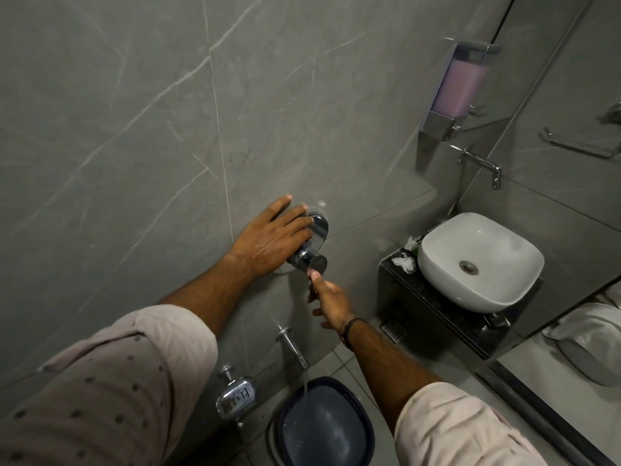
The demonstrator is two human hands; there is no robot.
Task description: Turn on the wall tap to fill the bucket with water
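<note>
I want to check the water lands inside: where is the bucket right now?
The bucket sits on the floor at the bottom centre, directly under the wall spout, right of the soap dish.

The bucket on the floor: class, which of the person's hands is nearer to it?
Right. The right hand hangs below the tap handle, above the bucket; the left hand rests higher, on the handle against the wall.

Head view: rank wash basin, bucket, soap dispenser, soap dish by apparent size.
1. Wash basin and bucket: look alike; bucket is cut off by the frame edge, so not ranked.
2. Soap dispenser.
3. Soap dish, though it is nearer the camera.
</note>
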